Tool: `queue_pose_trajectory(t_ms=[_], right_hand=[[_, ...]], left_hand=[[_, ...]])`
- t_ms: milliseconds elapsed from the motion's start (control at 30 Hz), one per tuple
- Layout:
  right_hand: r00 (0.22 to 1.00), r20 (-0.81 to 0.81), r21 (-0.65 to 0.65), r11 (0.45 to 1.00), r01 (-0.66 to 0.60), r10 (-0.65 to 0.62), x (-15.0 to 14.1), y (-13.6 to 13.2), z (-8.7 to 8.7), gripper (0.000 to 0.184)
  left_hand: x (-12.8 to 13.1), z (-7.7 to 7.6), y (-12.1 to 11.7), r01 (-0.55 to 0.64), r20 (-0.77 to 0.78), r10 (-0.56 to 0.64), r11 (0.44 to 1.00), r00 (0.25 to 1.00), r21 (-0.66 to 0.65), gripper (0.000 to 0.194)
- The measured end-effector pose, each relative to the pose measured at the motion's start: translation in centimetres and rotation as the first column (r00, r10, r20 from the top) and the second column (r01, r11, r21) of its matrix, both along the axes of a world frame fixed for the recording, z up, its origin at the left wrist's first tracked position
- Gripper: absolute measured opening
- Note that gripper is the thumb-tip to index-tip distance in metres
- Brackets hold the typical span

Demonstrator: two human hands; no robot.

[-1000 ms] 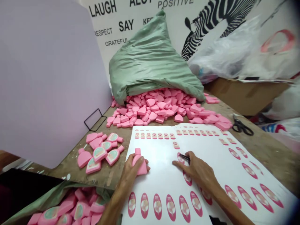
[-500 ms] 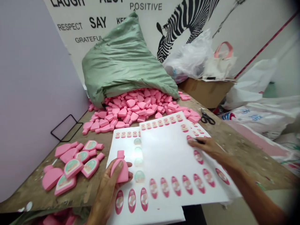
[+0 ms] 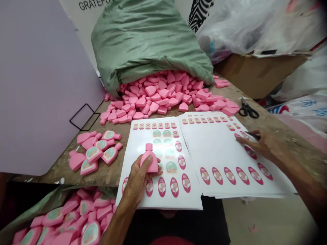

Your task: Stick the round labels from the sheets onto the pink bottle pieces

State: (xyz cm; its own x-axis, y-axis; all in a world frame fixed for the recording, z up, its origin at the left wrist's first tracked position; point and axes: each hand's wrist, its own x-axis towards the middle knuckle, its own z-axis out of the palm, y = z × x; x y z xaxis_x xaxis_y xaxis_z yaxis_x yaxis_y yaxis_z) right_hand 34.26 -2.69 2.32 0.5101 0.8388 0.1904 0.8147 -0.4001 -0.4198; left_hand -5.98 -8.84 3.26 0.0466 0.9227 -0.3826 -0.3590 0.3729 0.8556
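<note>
Pink plastic bottle (image 3: 149, 160) sits upright in our left hand (image 3: 136, 180), fingers curled round its body; our right hand (image 3: 265, 144) pinches a small black object (image 3: 252, 135) over white label sheets (image 3: 204, 149).

From here I see a lilac board (image 3: 43, 85) standing along the left of the wooden workbench (image 3: 63, 177), with a black wire frame (image 3: 84, 117) leaning against its foot. Far back, a green woven sack (image 3: 148, 44) slumps open, spilling a heap of unlabelled pink bottles (image 3: 153, 95) across the bench. Labelled pink bottles (image 3: 97, 151) lie in a loose cluster at left, and more fill a second sack (image 3: 68, 214) below the near edge. Black scissors (image 3: 249, 110) sit at far right, near a cardboard box (image 3: 258, 75) topped by plastic bags (image 3: 245, 27). Behind everything, a wall (image 3: 199, 13) carries lettering and a zebra.
</note>
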Motion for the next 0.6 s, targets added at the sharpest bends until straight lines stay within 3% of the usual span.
queue_pose_trajectory(t_ms=[67,100,167,233,300,400,600], right_hand=[[0.991,0.13,-0.038,0.999,-0.022,0.027,-2.4,-0.9,0.5,0.066],[0.992,0.12,-0.027,0.999,-0.026,0.029,-4.2,-1.6,0.8,0.057],[0.964,-0.065,0.044,0.965,-0.257,0.259,-8.9,-3.4,1.1,0.041],[0.819,-0.151,0.133,0.832,-0.538,0.554,-13.9,-5.2,0.6,0.028],[0.736,-0.047,0.149,0.733,-0.663,0.675,-17.9,-6.5,-0.6,0.02],[0.721,0.115,0.125,0.71,-0.693,0.684,-21.0,-7.2,-2.4,0.016],[0.737,0.258,0.092,0.743,-0.662,0.625,-21.1,-6.8,-3.1,0.013]], left_hand=[[0.2,0.0,-0.5,0.02,-0.027,-0.021,1.0,0.999,-0.015,0.031],[0.3,0.0,-0.8,0.04,-0.049,-0.041,0.999,0.998,-0.021,0.033],[0.9,0.1,-1.4,0.099,-0.094,-0.101,0.995,0.99,-0.027,0.035],[1.6,0.2,-1.8,0.149,-0.139,-0.15,0.989,0.979,-0.016,0.038],[2.2,0.3,-2.1,0.182,-0.184,-0.181,0.983,0.966,-0.013,0.04],[2.8,0.1,-2.3,0.185,-0.225,-0.186,0.982,0.957,-0.025,0.044],[3.3,-1.1,-2.5,0.139,-0.221,-0.126,0.989,0.967,0.042,0.039]])
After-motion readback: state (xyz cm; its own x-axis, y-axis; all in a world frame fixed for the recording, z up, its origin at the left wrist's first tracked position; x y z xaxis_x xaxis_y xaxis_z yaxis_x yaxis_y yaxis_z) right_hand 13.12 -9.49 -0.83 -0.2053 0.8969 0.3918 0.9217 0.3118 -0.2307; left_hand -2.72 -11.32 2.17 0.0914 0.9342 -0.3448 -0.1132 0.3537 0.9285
